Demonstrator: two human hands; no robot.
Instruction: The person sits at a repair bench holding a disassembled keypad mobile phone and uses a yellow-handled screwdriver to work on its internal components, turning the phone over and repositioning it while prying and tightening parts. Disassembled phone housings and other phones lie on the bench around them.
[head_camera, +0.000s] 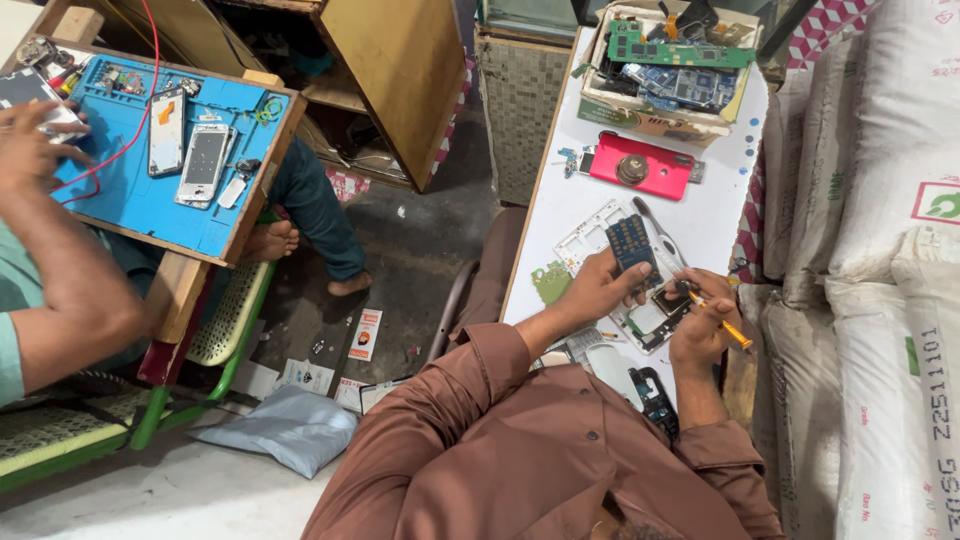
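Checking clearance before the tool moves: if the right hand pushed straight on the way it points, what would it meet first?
The right hand holds a yellow-handled tool aimed up-left; its tip would probably first meet the opened phone beside the left hand. Depth is unclear.

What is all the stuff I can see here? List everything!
White table: one, right of middle.
Circuit board: one, blue, in the left hand.
Screwdriver: one, orange handle, in the right hand.
Opened phone: one, white, under both hands.
Red phone: one, on the table.
Cardboard box: one, full of green and blue boards, table's far end.
Blue mat: one, on a wooden bench, left, holding two phones.
Co-worker's arm: one, far left.
Sacks: several, white, right.
Grey bag: one, on the floor.
Left hand: holds the board.
Right hand: holds the screwdriver.
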